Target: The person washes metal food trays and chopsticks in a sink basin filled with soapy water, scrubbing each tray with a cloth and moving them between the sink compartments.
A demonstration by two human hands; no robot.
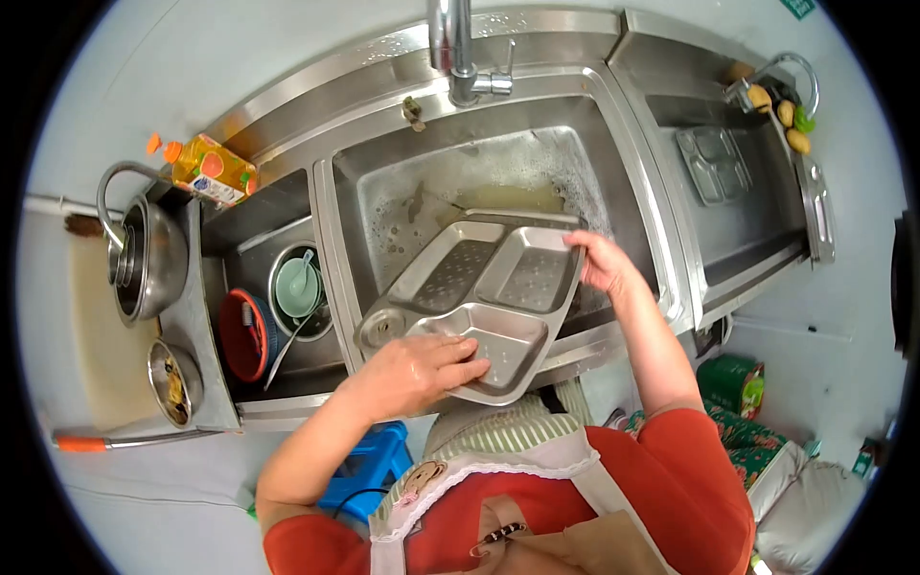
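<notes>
A metal compartment tray [511,345] is tilted over the front of the middle sink [632,182]. My right hand [604,261] is closed on its right edge, with the thumb near the top corner. My left hand [422,372] lies across the lower part of the tray, its fingers stretched into the front compartment. Wet drops show on the tray's compartments. Another metal edge shows behind the tray's far side; whether it is a second tray I cannot tell. Cloudy water and foam lie on the sink bottom beyond it.
A tap [463,67] rises behind the sink. In the left basin sit a red bowl [241,337] and a green bowl [295,287] with a spoon. An orange bottle [213,171] stands behind. Another compartment tray [714,165] lies in the right basin, near potatoes [797,141].
</notes>
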